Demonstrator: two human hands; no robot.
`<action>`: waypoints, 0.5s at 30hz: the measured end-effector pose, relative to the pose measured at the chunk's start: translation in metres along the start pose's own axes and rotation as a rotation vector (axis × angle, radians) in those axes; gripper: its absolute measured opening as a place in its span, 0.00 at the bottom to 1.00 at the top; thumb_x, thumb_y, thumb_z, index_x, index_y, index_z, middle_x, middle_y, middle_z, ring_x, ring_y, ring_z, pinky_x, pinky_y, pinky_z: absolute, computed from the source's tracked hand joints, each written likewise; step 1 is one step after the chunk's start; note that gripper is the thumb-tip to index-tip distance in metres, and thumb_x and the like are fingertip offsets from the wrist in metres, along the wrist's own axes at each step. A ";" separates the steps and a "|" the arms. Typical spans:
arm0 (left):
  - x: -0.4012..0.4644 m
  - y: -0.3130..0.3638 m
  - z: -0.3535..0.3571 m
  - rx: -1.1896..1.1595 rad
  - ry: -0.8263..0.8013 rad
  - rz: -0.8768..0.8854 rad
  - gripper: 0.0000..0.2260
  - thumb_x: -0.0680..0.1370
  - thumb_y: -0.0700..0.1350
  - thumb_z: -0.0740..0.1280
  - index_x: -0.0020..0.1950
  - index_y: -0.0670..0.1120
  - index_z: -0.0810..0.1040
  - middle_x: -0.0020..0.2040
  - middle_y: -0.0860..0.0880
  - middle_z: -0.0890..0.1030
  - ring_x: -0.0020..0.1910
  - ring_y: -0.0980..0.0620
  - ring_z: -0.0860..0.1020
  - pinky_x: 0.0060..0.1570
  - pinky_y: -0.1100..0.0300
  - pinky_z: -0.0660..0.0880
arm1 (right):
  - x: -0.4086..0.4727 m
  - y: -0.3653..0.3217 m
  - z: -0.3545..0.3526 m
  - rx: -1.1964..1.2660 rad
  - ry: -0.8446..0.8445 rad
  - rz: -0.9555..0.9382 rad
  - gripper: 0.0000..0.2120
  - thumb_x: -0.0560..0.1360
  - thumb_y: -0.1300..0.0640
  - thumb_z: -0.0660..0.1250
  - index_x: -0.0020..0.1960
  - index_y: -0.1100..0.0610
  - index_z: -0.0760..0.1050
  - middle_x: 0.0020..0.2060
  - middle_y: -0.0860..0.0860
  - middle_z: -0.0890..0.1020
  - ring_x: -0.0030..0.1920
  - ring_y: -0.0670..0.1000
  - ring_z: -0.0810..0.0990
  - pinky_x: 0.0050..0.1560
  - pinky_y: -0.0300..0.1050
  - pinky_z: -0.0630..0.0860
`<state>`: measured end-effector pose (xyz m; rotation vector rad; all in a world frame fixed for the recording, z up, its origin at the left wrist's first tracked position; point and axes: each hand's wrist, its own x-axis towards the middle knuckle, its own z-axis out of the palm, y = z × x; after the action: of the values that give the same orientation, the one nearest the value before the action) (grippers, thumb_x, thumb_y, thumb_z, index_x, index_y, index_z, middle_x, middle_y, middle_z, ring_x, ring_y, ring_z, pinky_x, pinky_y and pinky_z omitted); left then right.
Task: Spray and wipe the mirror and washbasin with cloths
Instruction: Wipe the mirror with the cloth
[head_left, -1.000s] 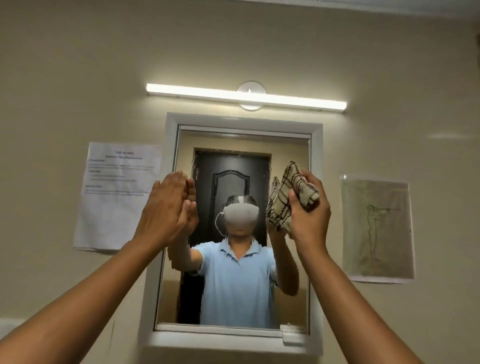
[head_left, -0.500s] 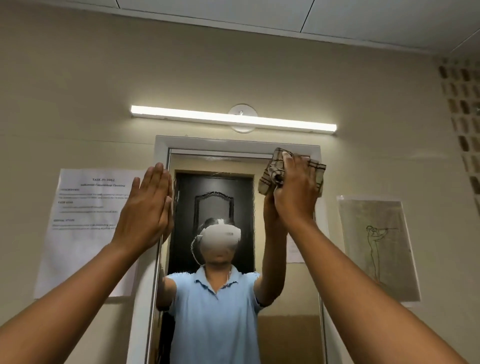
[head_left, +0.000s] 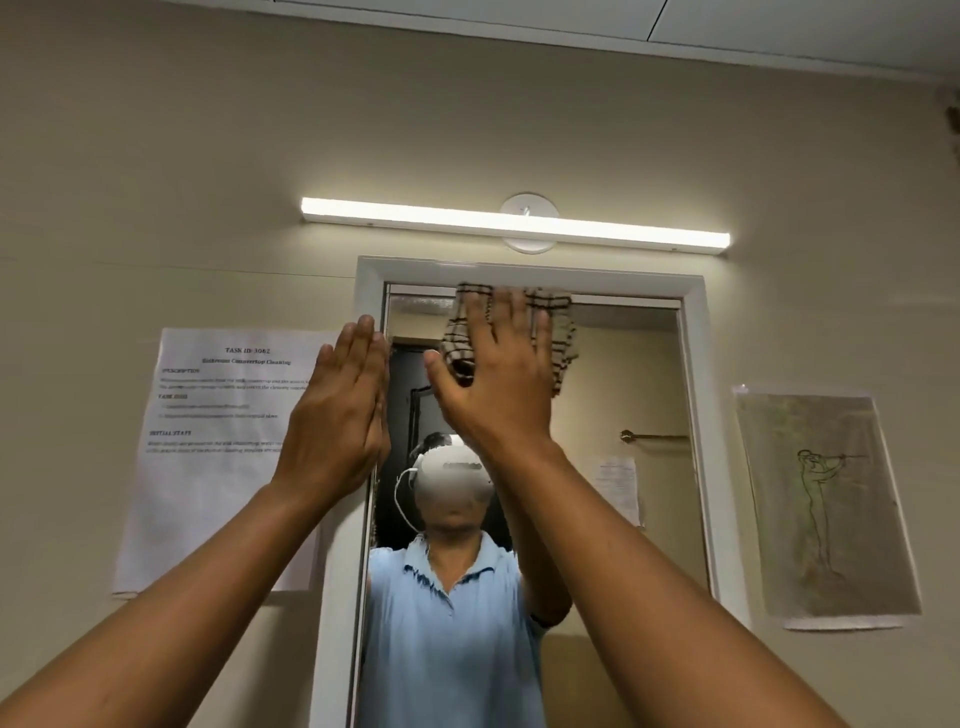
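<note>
Checked cloth (head_left: 558, 332), seemingly hanging lengthwise downward, pressed on mirror (head_left: 631, 374) by flat, open-fingered right hand (head_left: 493, 379).

Single head-worn view, tilted upward, close to the wall mirror (head_left: 623, 364), ceiling edge at top

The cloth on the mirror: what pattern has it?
Beige with dark checks, seen in the head view.

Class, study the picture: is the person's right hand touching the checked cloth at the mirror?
Touching. The head view shows the right hand spread flat over the checked cloth, pressing it against the top of the mirror, with no gap between them.
</note>
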<state>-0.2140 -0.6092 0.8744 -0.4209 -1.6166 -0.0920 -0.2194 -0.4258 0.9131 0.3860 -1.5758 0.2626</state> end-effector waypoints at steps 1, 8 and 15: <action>0.000 0.000 0.000 -0.002 0.001 -0.001 0.30 0.77 0.41 0.54 0.79 0.42 0.51 0.80 0.45 0.51 0.79 0.49 0.48 0.77 0.49 0.51 | 0.002 -0.009 0.004 0.000 -0.010 -0.028 0.37 0.79 0.34 0.53 0.81 0.51 0.49 0.81 0.55 0.46 0.80 0.53 0.41 0.78 0.54 0.36; -0.002 0.000 0.000 -0.047 0.024 -0.022 0.28 0.78 0.42 0.53 0.78 0.40 0.53 0.79 0.44 0.54 0.79 0.49 0.51 0.77 0.48 0.53 | 0.015 -0.049 0.015 0.013 -0.100 -0.188 0.33 0.79 0.40 0.49 0.81 0.51 0.53 0.81 0.54 0.51 0.81 0.52 0.45 0.78 0.54 0.36; -0.004 0.000 -0.002 0.062 -0.023 -0.021 0.30 0.77 0.44 0.52 0.79 0.42 0.51 0.80 0.43 0.51 0.79 0.48 0.49 0.77 0.47 0.52 | 0.005 -0.009 0.007 -0.023 -0.089 -0.375 0.31 0.80 0.41 0.57 0.79 0.50 0.58 0.79 0.53 0.59 0.80 0.52 0.51 0.78 0.52 0.37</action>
<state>-0.2122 -0.6104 0.8706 -0.3580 -1.6423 -0.0529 -0.2222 -0.4370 0.9176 0.6715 -1.5574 -0.0629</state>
